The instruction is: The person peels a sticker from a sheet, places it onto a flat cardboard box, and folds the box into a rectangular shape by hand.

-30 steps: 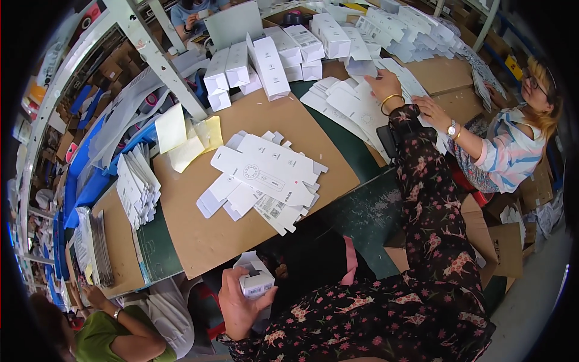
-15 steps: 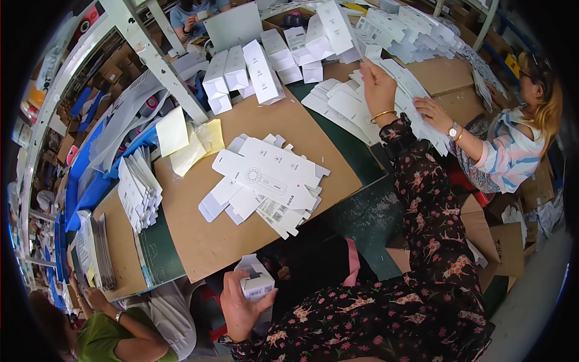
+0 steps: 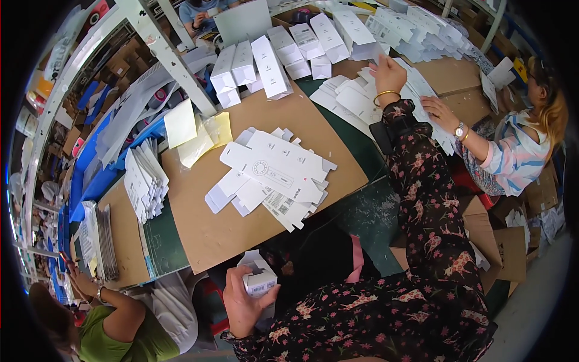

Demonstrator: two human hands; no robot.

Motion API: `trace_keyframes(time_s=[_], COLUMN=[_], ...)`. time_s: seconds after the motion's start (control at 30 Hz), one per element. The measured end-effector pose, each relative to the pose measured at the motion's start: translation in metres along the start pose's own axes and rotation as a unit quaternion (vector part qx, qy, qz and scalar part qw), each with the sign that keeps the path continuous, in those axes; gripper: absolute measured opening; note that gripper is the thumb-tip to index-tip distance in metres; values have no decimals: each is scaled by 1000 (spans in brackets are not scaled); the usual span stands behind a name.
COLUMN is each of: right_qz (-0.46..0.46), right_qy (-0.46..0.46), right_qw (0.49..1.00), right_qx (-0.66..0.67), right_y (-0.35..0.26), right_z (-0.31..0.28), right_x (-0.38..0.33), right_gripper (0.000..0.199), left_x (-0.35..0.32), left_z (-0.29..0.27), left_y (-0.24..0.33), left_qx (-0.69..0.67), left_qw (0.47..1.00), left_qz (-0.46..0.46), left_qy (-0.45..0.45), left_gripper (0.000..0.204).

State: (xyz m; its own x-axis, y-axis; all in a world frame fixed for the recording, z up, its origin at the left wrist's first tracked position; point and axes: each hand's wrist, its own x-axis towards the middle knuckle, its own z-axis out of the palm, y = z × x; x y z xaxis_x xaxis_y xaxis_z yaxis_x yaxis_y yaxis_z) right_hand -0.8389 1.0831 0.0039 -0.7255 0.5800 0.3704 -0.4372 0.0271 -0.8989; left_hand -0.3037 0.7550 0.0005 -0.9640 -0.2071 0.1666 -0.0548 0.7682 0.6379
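Observation:
My left hand (image 3: 246, 301) is closed around a small white carton (image 3: 260, 279) with its end flap up, low in front of me. My right hand (image 3: 389, 77) is stretched out at the far side, just off the near end of a tall white box (image 3: 354, 37); its fingers are loosely apart and nothing shows in them. In the middle of the brown board (image 3: 199, 235) lies a loose pile of flat, unfolded white box blanks (image 3: 274, 169). More flat blanks (image 3: 353, 102) are spread beneath and left of my right wrist.
Folded white boxes (image 3: 271, 69) stand in a row along the back. At the left are yellowish sheets (image 3: 181, 127) and a stack of blanks (image 3: 145, 184). A co-worker's hand (image 3: 440, 114) rests on blanks at the right; another co-worker (image 3: 123, 320) sits lower left. A metal post (image 3: 163, 51) rises behind.
The tall white box my right hand held tilted now rests at the end of the row, and the fingers have come away from it. My left hand keeps its carton.

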Motion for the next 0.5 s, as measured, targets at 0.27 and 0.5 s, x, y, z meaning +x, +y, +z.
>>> trace_keyframes(time_s=[0.27, 0.5], right_qz=[-140, -353], right_qy=[-26, -219], right_qw=[989, 883], right_qx=[32, -221], right_y=[-28, -14], right_z=[12, 55], right_x=[-37, -67], right_gripper=[29, 31], left_x=[-1, 1], left_z=[-6, -6], left_y=[-1, 3], left_qx=[0, 4], left_qw=[1000, 1000], left_qz=[-19, -2], left_qy=[-10, -5], left_gripper=[73, 73])
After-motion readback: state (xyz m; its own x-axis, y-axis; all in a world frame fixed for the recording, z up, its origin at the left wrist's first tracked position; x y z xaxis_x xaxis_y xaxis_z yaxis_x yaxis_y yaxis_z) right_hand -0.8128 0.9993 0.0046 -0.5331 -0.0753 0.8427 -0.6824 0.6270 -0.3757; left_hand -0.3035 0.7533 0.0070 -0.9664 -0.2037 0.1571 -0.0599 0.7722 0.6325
